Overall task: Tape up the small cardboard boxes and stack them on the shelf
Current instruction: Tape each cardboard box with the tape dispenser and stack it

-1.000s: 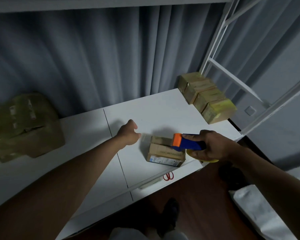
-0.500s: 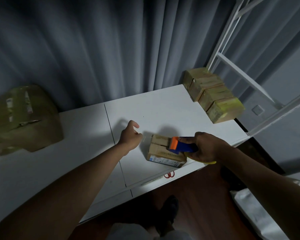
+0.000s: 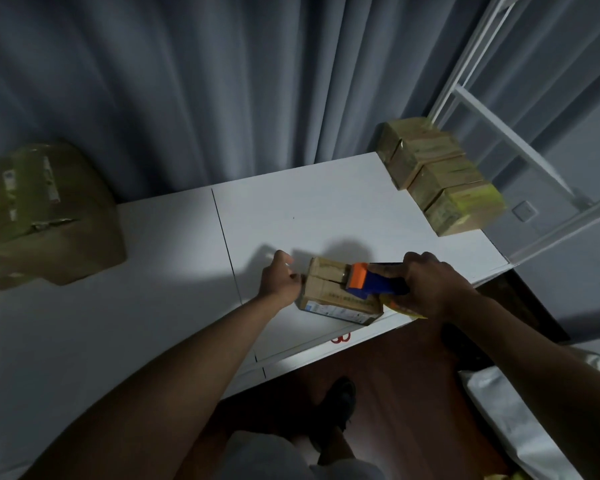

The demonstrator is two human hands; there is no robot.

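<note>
A small cardboard box (image 3: 329,296) lies on the white table (image 3: 174,271) near its front edge, its top flaps closed with a seam between them. My right hand (image 3: 430,285) grips a blue and orange tape dispenser (image 3: 368,280) with a yellow tape roll, its orange head resting on the box top. My left hand (image 3: 279,280) is at the box's left end, fingers loosely curled and touching it. A row of several taped boxes (image 3: 440,174) sits at the table's far right corner.
A large taped cardboard parcel (image 3: 45,216) sits on the table at the left. Red scissors (image 3: 341,338) lie at the front table edge. A white metal shelf frame (image 3: 513,140) stands to the right. Grey curtains hang behind. My feet show below on a brown floor.
My left hand moved right until it touched the box's left end. My right hand brought the dispenser's head down onto the box top.
</note>
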